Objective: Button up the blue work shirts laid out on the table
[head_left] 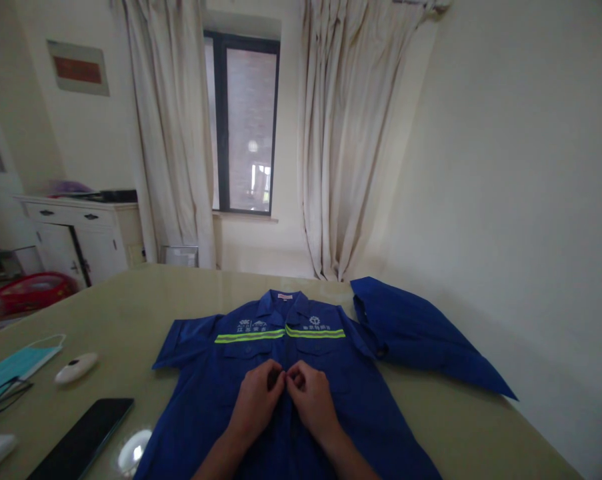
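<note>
A blue short-sleeved work shirt (201, 393) lies spread on the table, collar away from me, with a yellow-green reflective stripe and white printing across the chest. My left hand (258, 397) and my right hand (311, 397) meet over its front opening, just below the stripe. Both have thumb and fingers pinched together at the placket, fingertips nearly touching. They appear to grip the shirt's front edges; whether a button is between them is hidden by the fingers.
Another blue folded garment (425, 327) lies right of the shirt, near the wall. On the left of the table (131, 307) are a black phone (83, 437), a white oval device (77, 369), a light-blue face mask (18, 370) and glasses (5, 397). Curtains and a window stand behind.
</note>
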Demonstrator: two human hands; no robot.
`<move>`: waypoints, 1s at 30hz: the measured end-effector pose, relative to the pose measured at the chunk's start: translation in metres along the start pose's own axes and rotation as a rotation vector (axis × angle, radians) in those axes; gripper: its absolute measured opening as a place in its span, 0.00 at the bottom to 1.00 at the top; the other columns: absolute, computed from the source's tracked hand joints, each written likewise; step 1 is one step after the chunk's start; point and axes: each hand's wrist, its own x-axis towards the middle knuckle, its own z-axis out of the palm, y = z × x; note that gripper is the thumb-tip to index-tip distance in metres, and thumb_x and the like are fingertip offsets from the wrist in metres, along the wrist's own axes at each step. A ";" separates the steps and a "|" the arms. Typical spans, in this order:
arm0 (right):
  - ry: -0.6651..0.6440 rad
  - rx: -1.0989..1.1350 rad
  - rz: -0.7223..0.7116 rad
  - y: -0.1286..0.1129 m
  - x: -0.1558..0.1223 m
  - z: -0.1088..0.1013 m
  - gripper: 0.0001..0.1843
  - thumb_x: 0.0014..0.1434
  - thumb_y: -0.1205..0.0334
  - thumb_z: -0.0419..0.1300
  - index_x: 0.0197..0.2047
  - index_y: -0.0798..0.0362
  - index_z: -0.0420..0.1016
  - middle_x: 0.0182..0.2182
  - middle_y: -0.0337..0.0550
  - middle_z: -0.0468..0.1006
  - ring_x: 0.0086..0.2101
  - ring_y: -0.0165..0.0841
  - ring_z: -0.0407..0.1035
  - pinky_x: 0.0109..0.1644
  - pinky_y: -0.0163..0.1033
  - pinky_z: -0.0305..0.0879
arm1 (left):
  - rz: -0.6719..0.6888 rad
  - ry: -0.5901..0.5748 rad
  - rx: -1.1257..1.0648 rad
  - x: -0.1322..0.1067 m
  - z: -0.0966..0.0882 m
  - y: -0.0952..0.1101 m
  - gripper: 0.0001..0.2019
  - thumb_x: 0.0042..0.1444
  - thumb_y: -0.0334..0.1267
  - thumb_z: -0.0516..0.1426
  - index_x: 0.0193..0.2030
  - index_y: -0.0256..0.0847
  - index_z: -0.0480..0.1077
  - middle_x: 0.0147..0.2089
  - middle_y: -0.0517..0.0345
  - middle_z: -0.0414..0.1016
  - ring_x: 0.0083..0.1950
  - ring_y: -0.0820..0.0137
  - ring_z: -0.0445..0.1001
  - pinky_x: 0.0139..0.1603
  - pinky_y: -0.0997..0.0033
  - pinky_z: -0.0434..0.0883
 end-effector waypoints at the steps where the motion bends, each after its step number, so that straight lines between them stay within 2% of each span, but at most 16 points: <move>1: -0.001 -0.007 0.005 0.000 0.000 0.000 0.07 0.60 0.63 0.59 0.33 0.51 0.78 0.22 0.35 0.76 0.26 0.31 0.71 0.30 0.32 0.57 | -0.011 -0.002 -0.005 0.001 0.000 -0.001 0.09 0.62 0.41 0.53 0.35 0.44 0.73 0.32 0.60 0.79 0.34 0.66 0.77 0.37 0.70 0.66; 7: 0.013 -0.033 -0.001 0.001 0.000 0.001 0.05 0.58 0.65 0.60 0.35 0.51 0.79 0.23 0.35 0.77 0.27 0.31 0.72 0.32 0.32 0.57 | -0.040 -0.009 -0.082 0.007 -0.001 -0.004 0.07 0.57 0.40 0.54 0.35 0.42 0.72 0.32 0.60 0.79 0.33 0.67 0.77 0.35 0.71 0.67; 11: 0.032 0.024 -0.021 0.002 0.002 0.000 0.04 0.57 0.65 0.60 0.33 0.51 0.78 0.24 0.35 0.77 0.27 0.31 0.71 0.32 0.32 0.58 | -0.041 0.007 -0.128 0.009 -0.001 -0.005 0.06 0.55 0.39 0.54 0.36 0.42 0.72 0.33 0.59 0.79 0.34 0.66 0.77 0.37 0.70 0.68; 16: 0.068 0.131 -0.035 0.006 0.004 0.001 0.05 0.57 0.63 0.60 0.31 0.52 0.77 0.24 0.37 0.76 0.27 0.31 0.69 0.32 0.33 0.59 | -0.024 0.017 -0.167 0.008 0.003 -0.005 0.08 0.56 0.36 0.55 0.43 0.43 0.68 0.33 0.63 0.76 0.33 0.69 0.76 0.36 0.72 0.68; 20: 0.078 0.186 -0.008 0.009 0.006 0.002 0.07 0.57 0.61 0.60 0.32 0.53 0.78 0.25 0.38 0.78 0.27 0.32 0.69 0.31 0.34 0.59 | 0.019 -0.021 0.001 0.004 0.004 0.002 0.09 0.58 0.32 0.53 0.44 0.45 0.69 0.33 0.63 0.75 0.34 0.69 0.75 0.37 0.72 0.67; 24: 0.081 0.202 0.049 0.014 0.011 0.004 0.08 0.56 0.60 0.61 0.31 0.54 0.79 0.26 0.41 0.80 0.28 0.34 0.73 0.32 0.34 0.62 | 0.121 -0.068 0.193 0.001 0.001 0.010 0.14 0.60 0.27 0.51 0.48 0.45 0.72 0.44 0.57 0.78 0.47 0.67 0.77 0.47 0.70 0.70; 27: 0.070 0.198 0.078 0.018 0.016 0.006 0.09 0.56 0.58 0.61 0.32 0.55 0.79 0.27 0.43 0.82 0.30 0.36 0.76 0.33 0.34 0.64 | 0.164 -0.082 0.336 -0.001 -0.002 0.013 0.15 0.63 0.28 0.51 0.51 0.45 0.72 0.49 0.55 0.78 0.52 0.65 0.76 0.54 0.69 0.70; 30: 0.047 0.176 0.100 0.021 0.020 0.008 0.10 0.55 0.59 0.61 0.32 0.55 0.81 0.27 0.43 0.83 0.31 0.36 0.76 0.33 0.34 0.64 | 0.160 -0.090 0.393 -0.003 -0.003 0.013 0.14 0.65 0.29 0.51 0.52 0.45 0.72 0.50 0.54 0.78 0.54 0.64 0.75 0.55 0.67 0.69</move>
